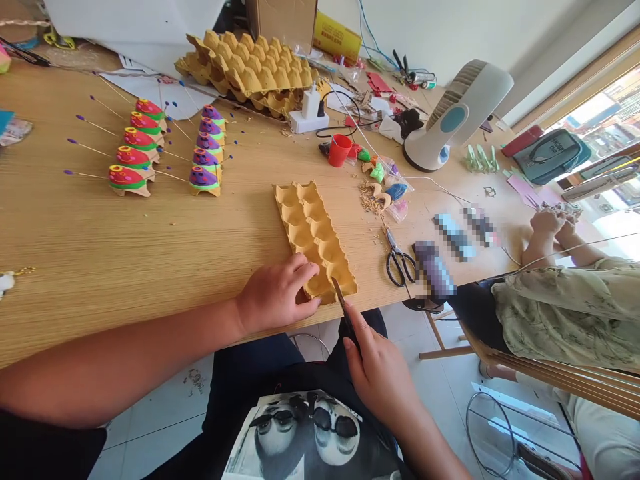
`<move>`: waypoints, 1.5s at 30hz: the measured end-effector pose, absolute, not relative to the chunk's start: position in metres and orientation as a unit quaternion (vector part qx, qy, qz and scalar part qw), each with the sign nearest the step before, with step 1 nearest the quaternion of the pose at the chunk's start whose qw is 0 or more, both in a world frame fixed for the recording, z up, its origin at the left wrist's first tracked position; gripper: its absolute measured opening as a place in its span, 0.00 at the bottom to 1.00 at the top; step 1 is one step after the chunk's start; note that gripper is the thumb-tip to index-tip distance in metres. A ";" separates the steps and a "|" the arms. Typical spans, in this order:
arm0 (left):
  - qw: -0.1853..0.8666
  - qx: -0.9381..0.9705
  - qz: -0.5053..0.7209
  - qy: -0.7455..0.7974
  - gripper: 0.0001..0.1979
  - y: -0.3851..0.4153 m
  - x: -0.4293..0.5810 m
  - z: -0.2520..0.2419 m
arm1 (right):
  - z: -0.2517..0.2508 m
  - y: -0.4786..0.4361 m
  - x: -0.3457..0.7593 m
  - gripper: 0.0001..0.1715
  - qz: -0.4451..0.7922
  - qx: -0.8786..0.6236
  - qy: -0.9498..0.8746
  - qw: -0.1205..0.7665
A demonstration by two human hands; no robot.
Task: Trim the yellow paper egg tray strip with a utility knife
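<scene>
Pale wood grain is running along the tabletop, with a white wall rising behind it. Near its front edge, a carton is lying lengthwise under the hands: dry yellow moulded pulp, two rows of rounded cups, ragged along the rims. Reaching over its near left corner, the left hand is resting on the pulp, fingers curling and thumb standing apart; whether it is pinching or only pressing is not showing. Grasping a knife by its dark handle, the right hand is hiding most of that grip. Its slim blade is overlapping the carton's near end, but how deep it is going is hard to make out.

To the left, painted bugs are standing in two columns, red-green and purple, with thin blue-tipped sticks poking out. Rough, peaked egg trays are overlapping in a pile behind. Scissors with black loop handles are lying right of the carton, near curly shavings and a smooth red cup. Beside the scissors, pixelation is masking several items. The frame is cutting off a seated co-worker in a patterned top.
</scene>
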State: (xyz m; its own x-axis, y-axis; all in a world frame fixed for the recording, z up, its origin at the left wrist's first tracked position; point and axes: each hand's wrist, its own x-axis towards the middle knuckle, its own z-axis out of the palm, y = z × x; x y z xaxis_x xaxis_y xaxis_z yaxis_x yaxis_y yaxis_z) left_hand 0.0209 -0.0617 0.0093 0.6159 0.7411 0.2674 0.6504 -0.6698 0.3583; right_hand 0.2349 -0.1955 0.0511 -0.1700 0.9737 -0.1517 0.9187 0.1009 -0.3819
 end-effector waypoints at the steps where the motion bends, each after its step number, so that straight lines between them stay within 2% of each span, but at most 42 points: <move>1: 0.116 0.893 0.198 0.386 0.17 -0.062 0.021 0.009 | 0.051 -0.195 0.234 0.37 0.199 -0.640 -0.740 0.066; 3: 0.117 0.895 0.199 0.382 0.16 -0.062 0.021 0.009 | 0.052 -0.195 0.233 0.37 0.199 -0.639 -0.740 0.063; 7: 0.118 0.891 0.193 0.394 0.22 -0.063 0.022 0.009 | 0.052 -0.195 0.232 0.36 0.195 -0.644 -0.737 0.063; 12: 0.136 0.884 0.137 0.426 0.12 -0.063 0.025 0.016 | 0.051 -0.195 0.229 0.36 0.191 -0.644 -0.738 0.065; 20: 0.107 0.891 0.120 0.424 0.11 -0.064 0.026 0.019 | 0.056 -0.194 0.226 0.36 0.187 -0.642 -0.741 0.060; 25: -0.001 0.903 0.216 0.372 0.21 -0.064 0.021 0.016 | 0.059 -0.192 0.224 0.36 0.187 -0.647 -0.738 0.049; 27: -0.028 0.909 0.263 0.323 0.21 -0.061 0.019 0.015 | 0.058 -0.193 0.225 0.36 0.186 -0.647 -0.738 0.052; 31: 0.018 0.932 0.247 0.265 0.13 -0.056 0.019 0.013 | 0.055 -0.194 0.225 0.37 0.178 -0.643 -0.743 0.057; 45: 0.042 0.944 0.191 0.264 0.15 -0.054 0.023 0.010 | 0.051 -0.194 0.224 0.37 0.183 -0.644 -0.741 0.061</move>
State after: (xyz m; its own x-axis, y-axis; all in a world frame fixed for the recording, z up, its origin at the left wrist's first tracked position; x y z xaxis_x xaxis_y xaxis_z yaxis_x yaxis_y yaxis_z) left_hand 0.0225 -0.0543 0.0102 0.7868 0.5155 0.3394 0.4836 -0.8566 0.1799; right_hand 0.2244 -0.1939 0.0513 -0.1643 0.9755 -0.1464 0.9311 0.1044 -0.3496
